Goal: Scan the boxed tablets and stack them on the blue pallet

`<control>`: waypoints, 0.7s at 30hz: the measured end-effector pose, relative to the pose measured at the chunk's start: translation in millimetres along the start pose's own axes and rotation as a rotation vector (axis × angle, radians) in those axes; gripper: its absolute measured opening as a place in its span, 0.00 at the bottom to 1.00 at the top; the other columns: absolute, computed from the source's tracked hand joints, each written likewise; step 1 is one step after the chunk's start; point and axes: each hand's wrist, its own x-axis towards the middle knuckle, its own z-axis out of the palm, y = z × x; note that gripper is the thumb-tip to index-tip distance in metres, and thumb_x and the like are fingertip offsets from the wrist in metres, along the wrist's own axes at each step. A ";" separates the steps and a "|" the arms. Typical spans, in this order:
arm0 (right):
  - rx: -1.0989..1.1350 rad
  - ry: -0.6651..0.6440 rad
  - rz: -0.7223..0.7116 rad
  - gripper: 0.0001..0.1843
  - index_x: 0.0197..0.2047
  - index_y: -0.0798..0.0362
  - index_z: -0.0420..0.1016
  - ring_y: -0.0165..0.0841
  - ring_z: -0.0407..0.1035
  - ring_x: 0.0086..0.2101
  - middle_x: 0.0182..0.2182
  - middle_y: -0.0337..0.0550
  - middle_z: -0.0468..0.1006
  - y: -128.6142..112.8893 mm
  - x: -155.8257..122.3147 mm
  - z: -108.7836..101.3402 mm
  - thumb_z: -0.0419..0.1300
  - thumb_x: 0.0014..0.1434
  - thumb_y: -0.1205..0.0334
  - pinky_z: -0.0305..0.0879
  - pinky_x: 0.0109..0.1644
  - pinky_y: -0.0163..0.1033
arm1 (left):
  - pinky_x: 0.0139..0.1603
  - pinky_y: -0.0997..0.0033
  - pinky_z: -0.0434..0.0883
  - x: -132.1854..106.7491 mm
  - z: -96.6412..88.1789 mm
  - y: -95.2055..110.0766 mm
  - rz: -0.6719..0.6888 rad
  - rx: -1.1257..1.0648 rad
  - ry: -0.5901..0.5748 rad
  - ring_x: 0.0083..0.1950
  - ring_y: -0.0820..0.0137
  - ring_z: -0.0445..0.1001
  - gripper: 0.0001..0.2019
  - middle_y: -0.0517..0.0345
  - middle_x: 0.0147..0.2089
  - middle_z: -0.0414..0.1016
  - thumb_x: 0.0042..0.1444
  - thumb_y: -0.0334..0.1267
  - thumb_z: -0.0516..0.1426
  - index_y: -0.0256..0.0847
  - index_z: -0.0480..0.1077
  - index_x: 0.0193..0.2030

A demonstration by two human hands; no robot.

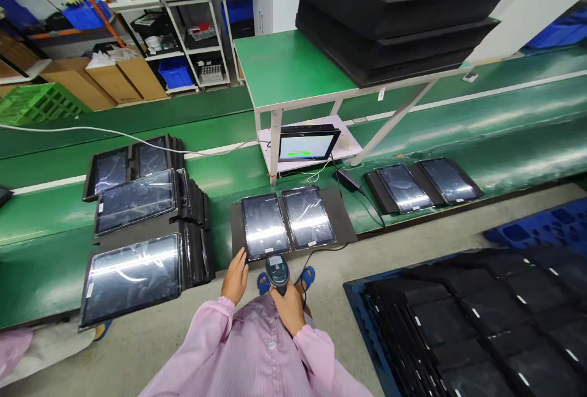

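Note:
My right hand (290, 308) is wrapped round the handle of a barcode scanner (277, 270), held in front of the bench edge. My left hand (235, 276) is open, its fingertips at the lower left corner of a tablet-like screen panel (265, 226). A second screen panel (309, 218) lies to the right of the first, both on a black foam sheet (342, 216). Each panel bears a small white label on its near edge. The scanner's head points toward the label of the left panel. A black cable runs from near the scanner to the right.
Stacked panels in black foam (137, 201) stand at left. Two more panels (403, 188) lie at right. Behind is a green-topped stand (293, 66) with black trays (394, 24) and a lit monitor (306, 145). A blue pallet (367, 317) with stacked panels fills the lower right.

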 end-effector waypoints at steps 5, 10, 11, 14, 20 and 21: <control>0.020 0.011 0.010 0.19 0.48 0.55 0.75 0.49 0.77 0.48 0.44 0.54 0.84 -1.2 -1.7 0.5 0.56 0.56 0.55 0.70 0.52 0.46 | 0.75 0.49 0.60 -2.6 -3.4 -0.6 -0.011 -0.006 -0.008 0.75 0.59 0.58 0.24 0.44 0.73 0.61 0.71 0.41 0.44 0.39 0.64 0.69; 0.025 0.037 -0.008 0.19 0.47 0.56 0.76 0.52 0.77 0.46 0.43 0.57 0.84 -2.9 -0.9 2.5 0.56 0.56 0.55 0.70 0.52 0.49 | 0.74 0.48 0.61 -0.7 -4.8 0.3 -0.007 -0.004 -0.001 0.74 0.58 0.59 0.24 0.44 0.73 0.62 0.71 0.42 0.44 0.40 0.64 0.69; 0.025 0.037 -0.006 0.19 0.47 0.56 0.76 0.52 0.78 0.46 0.43 0.56 0.84 -2.7 -0.8 2.9 0.57 0.56 0.55 0.70 0.51 0.49 | 0.74 0.48 0.61 -0.7 -4.8 0.4 -0.005 -0.002 0.004 0.74 0.58 0.59 0.24 0.44 0.73 0.62 0.71 0.42 0.44 0.40 0.65 0.69; 0.029 0.023 -0.005 0.19 0.47 0.55 0.76 0.50 0.78 0.46 0.41 0.54 0.84 -1.9 -0.9 3.6 0.57 0.56 0.55 0.71 0.52 0.48 | 0.74 0.48 0.61 -0.6 -4.7 0.6 -0.001 0.010 0.024 0.74 0.58 0.59 0.24 0.43 0.73 0.62 0.71 0.43 0.44 0.39 0.65 0.68; 0.053 0.042 -0.015 0.17 0.48 0.56 0.75 0.49 0.78 0.46 0.42 0.55 0.84 -2.8 1.5 4.3 0.58 0.56 0.59 0.71 0.53 0.48 | 0.72 0.45 0.63 7.9 -6.3 -2.4 0.026 0.039 0.027 0.72 0.54 0.63 0.25 0.38 0.70 0.65 0.70 0.45 0.44 0.35 0.67 0.66; 0.053 0.054 -0.016 0.17 0.48 0.56 0.75 0.49 0.78 0.46 0.42 0.55 0.84 -4.0 3.9 3.2 0.59 0.55 0.60 0.71 0.52 0.47 | 0.72 0.43 0.64 11.2 -6.9 -3.9 0.039 0.041 0.034 0.71 0.52 0.64 0.26 0.37 0.69 0.66 0.69 0.46 0.44 0.34 0.67 0.65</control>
